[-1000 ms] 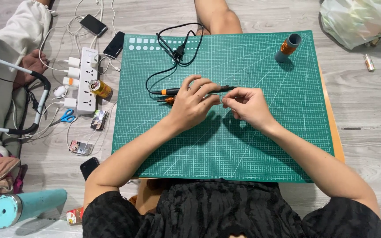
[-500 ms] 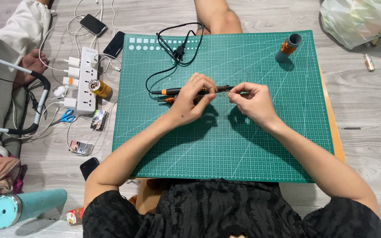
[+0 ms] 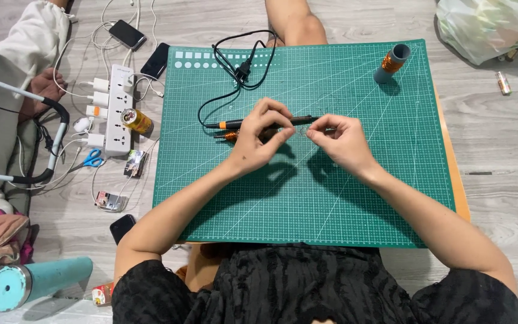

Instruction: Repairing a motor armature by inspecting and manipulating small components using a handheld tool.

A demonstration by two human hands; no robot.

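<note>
My left hand (image 3: 258, 139) grips a black and orange soldering iron (image 3: 229, 124) that lies across the green cutting mat (image 3: 307, 198), its tip pointing right. My right hand (image 3: 343, 139) pinches something thin and small at the iron's tip; it is too small to make out. A second orange-handled tool (image 3: 228, 136) lies just under the iron, partly hidden by my left hand. The iron's black cable (image 3: 238, 69) loops toward the mat's far edge.
A spool of copper wire (image 3: 392, 62) stands at the mat's far right. Left of the mat lie a white power strip (image 3: 117, 108), a gold can (image 3: 135, 120), blue scissors (image 3: 93, 159) and phones (image 3: 128, 33). Another person's foot (image 3: 42, 90) is at far left. A teal bottle (image 3: 37, 282) lies near left.
Both hands shifted slightly toward the far edge and closed in on the iron's tip. My right hand's fingers moved up to the tip.
</note>
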